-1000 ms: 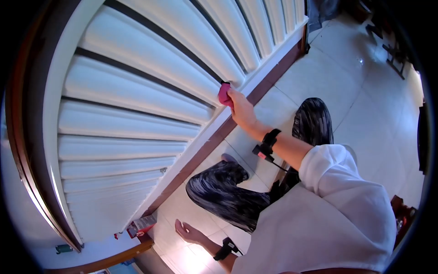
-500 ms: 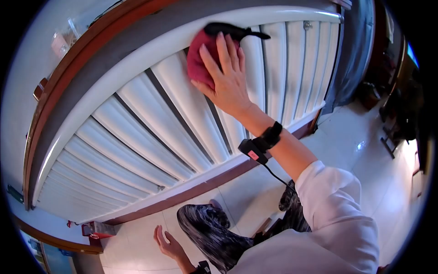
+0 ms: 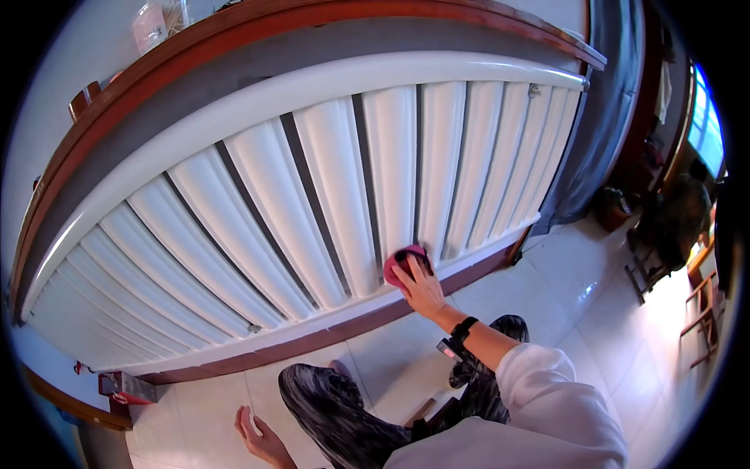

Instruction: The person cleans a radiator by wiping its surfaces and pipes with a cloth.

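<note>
My right hand (image 3: 423,288) holds a pinkish-red cleaning pad with black trim (image 3: 394,271) against the lower end of the white radiator's columns (image 3: 332,148). Its fingers lie bent over the pad, and part of the pad is hidden beneath them. A black band with a small device circles that wrist. Low in the view, my left hand (image 3: 264,442) hangs above the tiled floor beside my knee, fingers loosely curled and apart, holding nothing.
A reddish-brown wooden ledge (image 3: 305,30) runs above the radiator, with a jar (image 3: 148,28) on it. Grey curtain fabric (image 3: 605,133) hangs at the right end. A red-and-white box (image 3: 126,388) stands on the floor at the left. A wooden stool (image 3: 701,320) is far right.
My right hand has slid the pad from near the radiator's top rail down to its lower edge. The camera view has shifted, showing more of the ledge. My left hand stays low and empty.
</note>
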